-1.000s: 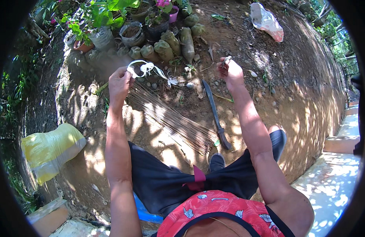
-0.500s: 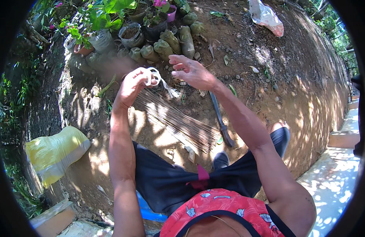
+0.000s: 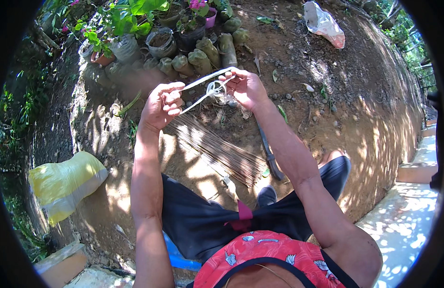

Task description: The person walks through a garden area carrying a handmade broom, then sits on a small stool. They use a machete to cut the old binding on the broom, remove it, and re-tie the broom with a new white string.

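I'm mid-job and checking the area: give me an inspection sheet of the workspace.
Surface: brown soil, patchily shaded.
Work things: white strip, looped, with a tangled clump; thin sticks lying side by side on the soil; machete right of them.
Clutter: yellow sack at left; pale plastic bag at upper right.
Hands: left hand and right hand both grip the strip.
Cables: nothing seen.
Surroundings: potted plants ahead; pale paving at right.
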